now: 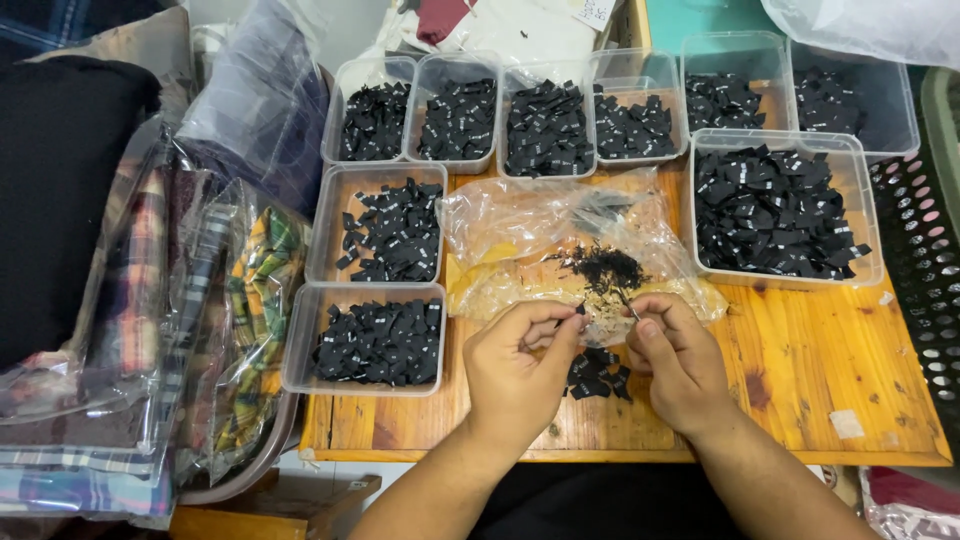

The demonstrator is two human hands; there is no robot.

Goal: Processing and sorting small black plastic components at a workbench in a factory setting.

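The left hand (515, 365) pinches a small black label (578, 311); the right hand (678, 360) is closed on a thin tool (630, 305), held close for fine work. More labels (597, 372) lie below on the table (820, 360), beside a bag (560, 245) and sorting trays (365, 340).

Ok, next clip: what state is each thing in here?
Left hand: pinching a small black label.
Right hand: pinching a thin tool.
Clear tubs: uncovered, filled with black labels.
Plastic bag: crumpled, lying flat, black scraps on it.
Label pile: loose on the wooden table.
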